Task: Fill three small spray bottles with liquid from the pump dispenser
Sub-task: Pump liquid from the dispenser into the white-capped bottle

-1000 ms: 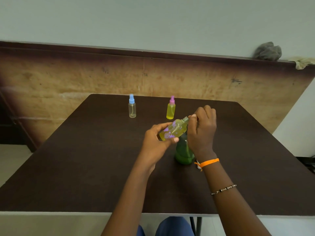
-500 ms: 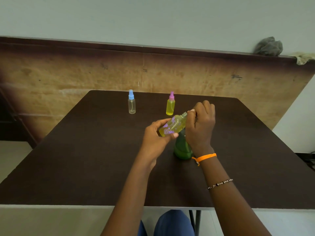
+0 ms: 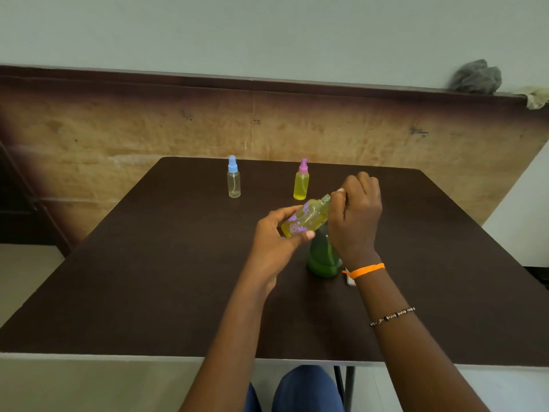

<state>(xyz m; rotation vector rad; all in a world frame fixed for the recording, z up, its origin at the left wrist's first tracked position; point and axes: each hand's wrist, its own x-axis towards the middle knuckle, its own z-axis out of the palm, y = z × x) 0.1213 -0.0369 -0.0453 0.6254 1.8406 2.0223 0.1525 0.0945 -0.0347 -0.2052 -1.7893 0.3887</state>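
The left hand (image 3: 274, 237) holds a small flowered bottle (image 3: 306, 218) of yellow liquid tilted above the desk (image 3: 148, 278), thumb under it and fingers curled around its base, the neck pointing up and to the right. The right hand (image 3: 355, 218) has its grip closed at that neck, fingertips pinching the bottle's top; what sits between them is too hidden to tell. Directly beneath both hands stands the green pump dispenser (image 3: 322, 257), its upper part covered by the right wrist, which wears an orange band (image 3: 367, 269); a beaded bracelet (image 3: 392, 316) sits further down the forearm. Toward the far edge of the desk stand two more spray bottles, well apart from each other: a clear bottle with a blue cap (image 3: 233, 181), looking empty, and a yellow-filled bottle with a pink cap (image 3: 301, 181), upright just beyond the tilted one.
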